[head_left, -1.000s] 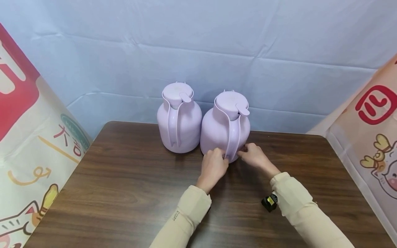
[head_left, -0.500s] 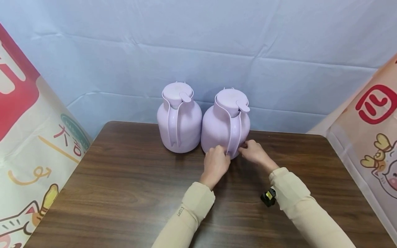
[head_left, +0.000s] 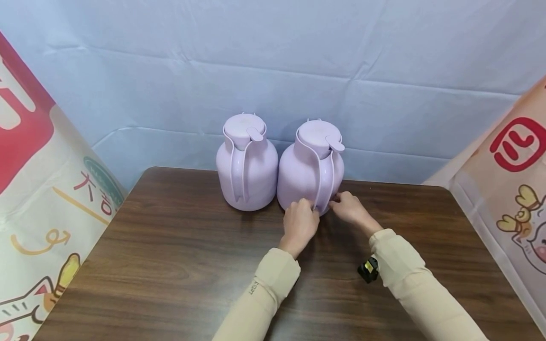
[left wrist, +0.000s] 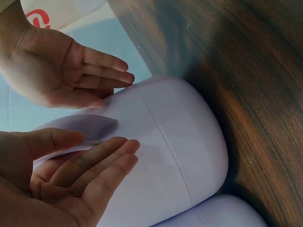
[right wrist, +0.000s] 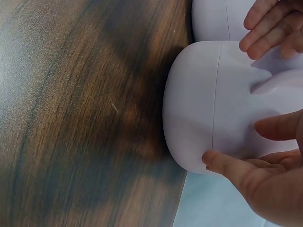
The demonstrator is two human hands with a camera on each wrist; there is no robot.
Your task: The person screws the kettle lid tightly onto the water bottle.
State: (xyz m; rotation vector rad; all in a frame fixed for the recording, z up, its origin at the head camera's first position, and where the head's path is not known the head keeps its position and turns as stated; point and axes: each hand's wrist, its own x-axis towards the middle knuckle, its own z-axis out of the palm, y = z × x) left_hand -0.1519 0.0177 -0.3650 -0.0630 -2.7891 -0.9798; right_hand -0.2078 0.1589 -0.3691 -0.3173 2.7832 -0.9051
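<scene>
Two lilac thermos jugs stand upright side by side, lids on and handles towards me. My left hand (head_left: 301, 223) is at the right thermos jug (head_left: 298, 175), just left of the lower end of its handle (head_left: 325, 182). In the left wrist view, that hand's fingers (left wrist: 111, 177) reach along the jug's body, the thumb close over the handle. My right hand (head_left: 350, 208) is on the jug's right side, its extended fingers (right wrist: 227, 165) against the lower body in the right wrist view. The left thermos jug (head_left: 260, 175) is right beside it, with no hand on it.
The dark wood-grain table (head_left: 170, 251) ends just behind the jugs, where a pale blue cloth (head_left: 273, 57) hangs. Printed panels flank it, one on the left (head_left: 51, 199) and one on the right (head_left: 503, 189). A small black camera (head_left: 368, 270) hangs at my right wrist.
The right thermos jug has shifted slightly back towards the cloth and a little to the right, both hands moving with it. The left jug has stayed in place.
</scene>
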